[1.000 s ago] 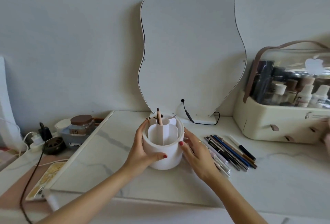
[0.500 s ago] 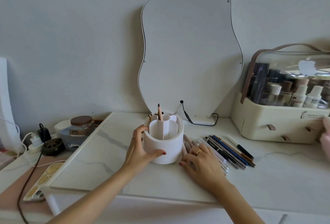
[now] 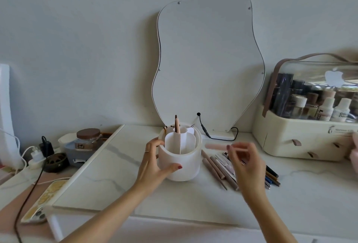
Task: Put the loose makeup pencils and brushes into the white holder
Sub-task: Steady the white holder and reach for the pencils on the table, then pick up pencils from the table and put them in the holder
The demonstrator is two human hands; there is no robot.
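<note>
1. Head view: the left hand [image 3: 155,165] is clamped around the white holder [image 3: 180,163], thumb on its front wall and fingers on its left side. The holder stands upright on the marble tabletop [image 3: 120,177]; one pencil [image 3: 177,125] stands inside it.
2. The right hand [image 3: 248,167] is raised, pinching a blurred pink pencil [image 3: 219,146] level, just right of the holder's rim.
3. The loose pencils and brushes [image 3: 222,169] lie in a row right of the holder, partly hidden by the right hand.
4. A wavy mirror [image 3: 209,59] leans on the grey wall behind; its black cable [image 3: 213,136] trails at the base. A cream cosmetics case [image 3: 300,138] sits far right.
5. Left, a lidded jar [image 3: 88,139], chargers and a phone [image 3: 38,211] crowd the lower surface.
</note>
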